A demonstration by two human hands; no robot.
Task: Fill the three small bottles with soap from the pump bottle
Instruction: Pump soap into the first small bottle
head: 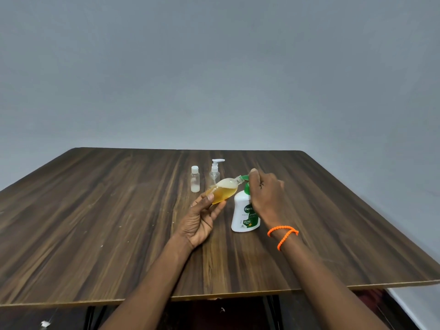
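My left hand (201,219) grips a tilted small bottle (223,189) of amber soap at the Dettol pump bottle (245,216) nozzle; my right hand (265,194) presses its pump.

The only readable writing stood on the white pump bottle (245,214), at about four o'clock from the table's (95,222) centre. On its green label, white letters spelled "Dett", the start of a brand name; the rest was hidden behind the right hand (264,194) at the label's three o'clock edge. Lower on the same label, at its six o'clock, the figure "99.9%" could be made out. Smaller lines of print between these two were too blurred to read.
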